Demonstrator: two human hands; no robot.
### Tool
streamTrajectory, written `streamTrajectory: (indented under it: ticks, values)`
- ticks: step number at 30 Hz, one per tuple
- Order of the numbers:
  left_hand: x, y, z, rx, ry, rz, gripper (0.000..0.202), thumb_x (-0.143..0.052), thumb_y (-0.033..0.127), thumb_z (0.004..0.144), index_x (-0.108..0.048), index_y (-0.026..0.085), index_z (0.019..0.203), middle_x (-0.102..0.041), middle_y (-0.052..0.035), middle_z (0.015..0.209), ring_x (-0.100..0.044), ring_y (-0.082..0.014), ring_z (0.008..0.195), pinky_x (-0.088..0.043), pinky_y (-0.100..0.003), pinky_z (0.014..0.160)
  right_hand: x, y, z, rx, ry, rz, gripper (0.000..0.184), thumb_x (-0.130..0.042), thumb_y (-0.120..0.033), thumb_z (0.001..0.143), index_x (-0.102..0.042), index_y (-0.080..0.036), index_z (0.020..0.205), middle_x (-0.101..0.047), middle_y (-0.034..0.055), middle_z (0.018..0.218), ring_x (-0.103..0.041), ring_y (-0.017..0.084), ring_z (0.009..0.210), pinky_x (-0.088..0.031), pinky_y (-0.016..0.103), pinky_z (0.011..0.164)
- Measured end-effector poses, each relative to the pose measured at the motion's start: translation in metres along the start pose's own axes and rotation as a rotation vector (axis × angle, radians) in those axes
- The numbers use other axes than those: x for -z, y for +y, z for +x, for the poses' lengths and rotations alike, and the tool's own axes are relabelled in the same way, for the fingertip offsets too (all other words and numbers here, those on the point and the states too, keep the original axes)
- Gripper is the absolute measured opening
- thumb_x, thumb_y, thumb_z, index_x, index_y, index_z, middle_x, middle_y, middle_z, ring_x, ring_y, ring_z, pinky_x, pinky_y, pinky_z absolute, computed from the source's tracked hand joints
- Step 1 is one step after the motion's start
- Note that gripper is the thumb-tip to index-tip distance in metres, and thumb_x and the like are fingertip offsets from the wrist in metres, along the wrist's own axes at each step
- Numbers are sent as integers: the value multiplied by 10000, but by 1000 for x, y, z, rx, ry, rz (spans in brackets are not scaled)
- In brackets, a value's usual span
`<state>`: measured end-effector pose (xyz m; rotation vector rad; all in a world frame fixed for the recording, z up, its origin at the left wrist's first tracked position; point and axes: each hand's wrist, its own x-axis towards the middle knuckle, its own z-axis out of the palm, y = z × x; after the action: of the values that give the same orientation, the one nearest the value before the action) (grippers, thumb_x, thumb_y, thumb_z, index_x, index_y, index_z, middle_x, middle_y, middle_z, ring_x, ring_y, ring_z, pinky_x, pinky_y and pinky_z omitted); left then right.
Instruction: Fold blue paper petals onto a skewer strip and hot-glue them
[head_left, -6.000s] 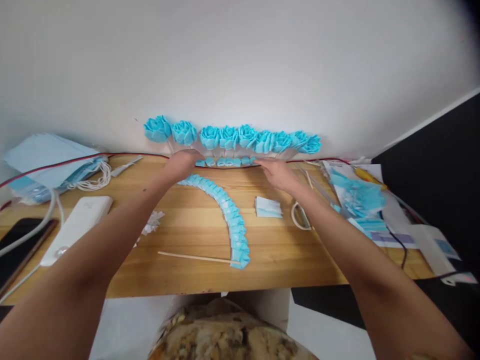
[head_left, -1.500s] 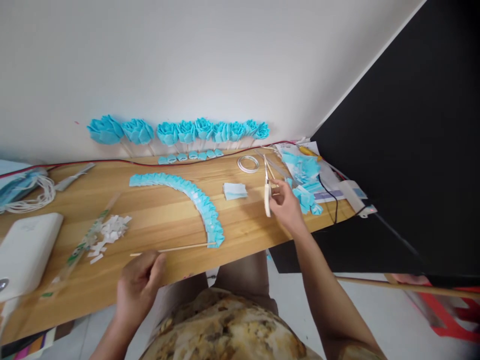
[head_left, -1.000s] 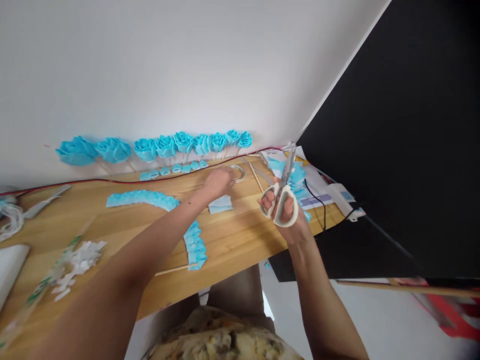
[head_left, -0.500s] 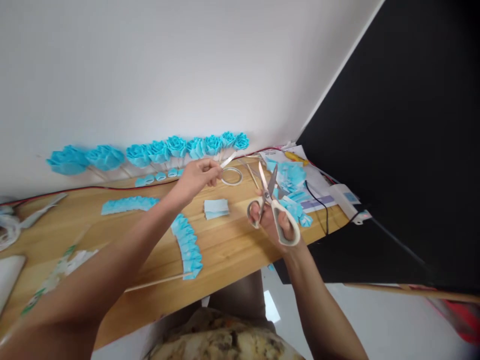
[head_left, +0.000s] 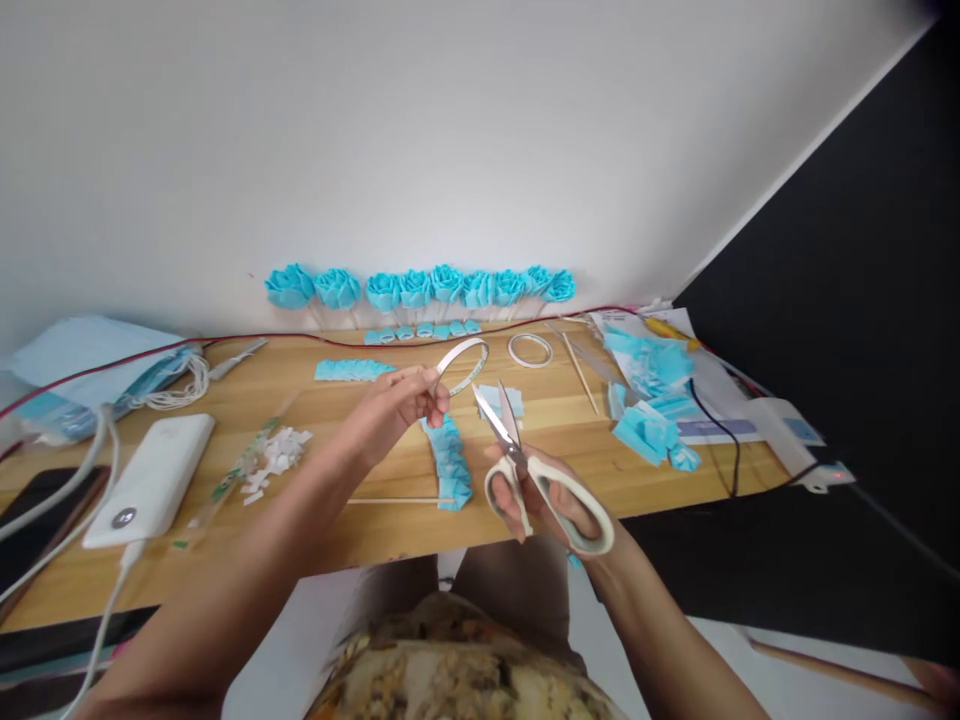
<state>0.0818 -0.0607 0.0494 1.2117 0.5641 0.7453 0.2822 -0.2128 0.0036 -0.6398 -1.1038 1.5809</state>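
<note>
Between the thumb and fingers of my left hand (head_left: 409,410) is a thin roll of white tape (head_left: 480,352), raised above the table. My right hand (head_left: 551,490) grips scissors (head_left: 516,455) with off-white handles, fingers through the loops. Their blades stand apart, points just below the tape roll. Behind the blades lies a small stack of pale blue pieces (head_left: 512,402). A pleated blue strip (head_left: 450,465) rests under my left hand, with a thin wooden stick (head_left: 405,501) touching its lower end. Another pleated strip (head_left: 349,371) lies farther back.
Blue fabric-like roses (head_left: 416,288) on sticks lean along the wall. A second tape roll (head_left: 530,351) lies flat on the table. Blue scraps (head_left: 649,430) are at right. White paper bits (head_left: 281,450), a white power bank (head_left: 154,480) and cables (head_left: 105,450) are at left.
My left hand has turned the tape roll from nearly edge-on so its ring shows. The scissors have come lower and nearer to it. The view has swung left.
</note>
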Motion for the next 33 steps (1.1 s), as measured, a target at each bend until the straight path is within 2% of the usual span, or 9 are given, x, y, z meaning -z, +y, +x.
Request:
streamTrajectory:
  ticks: [6, 11, 22, 26, 30, 33]
  values:
    - [15, -6, -12, -10, -36, -66, 497, -708, 613, 836, -666, 124, 761, -675, -67, 751, -619, -147, 621, -489, -275, 628, -7, 8, 5, -112, -36, 6, 728, -695, -667, 832, -592, -201, 1382, -606, 66, 909, -546, 141, 658, -505, 257, 520]
    - [22, -13, -16, -30, -91, -37, 575, -672, 695, 841, -699, 121, 809, -688, -91, 784, -640, -174, 681, -515, -303, 697, -13, 4, 17, -125, -106, 2, 677, -690, -637, 856, -614, -192, 1361, -604, 59, 910, -525, 119, 653, -500, 231, 512]
    - [24, -10, -28, -71, -104, 193, 562, -683, 706, 825, -693, 154, 929, -681, -85, 894, -646, -223, 857, -512, -350, 842, -16, 1, 34, -131, -140, 16, 633, -652, -634, 891, -639, -181, 1333, -584, 29, 821, -478, 87, 556, -442, 196, 431]
    - [24, -6, -29, -68, -116, 266, 615, -691, 749, 786, -694, 144, 898, -691, -89, 884, -647, -233, 867, -517, -354, 841, -17, 0, 36, -102, -150, 18, 620, -630, -637, 907, -647, -178, 1323, -575, 14, 783, -479, 70, 501, -402, 180, 402]
    - [22, -1, -30, -42, -128, 298, 632, -716, 756, 752, -687, 139, 885, -705, -99, 922, -657, -243, 895, -523, -352, 838, -14, 3, 34, -127, -148, 16, 690, -629, -663, 894, -621, -155, 1361, -579, 13, 781, -480, 63, 463, -376, 185, 386]
    - [22, 2, -31, -36, -122, 323, 643, -721, 761, 742, -691, 136, 891, -700, -92, 917, -651, -242, 900, -522, -346, 836, -13, 4, 33, -143, -147, 33, 678, -639, -646, 898, -614, -170, 1379, -571, 2, 777, -468, 54, 463, -370, 179, 392]
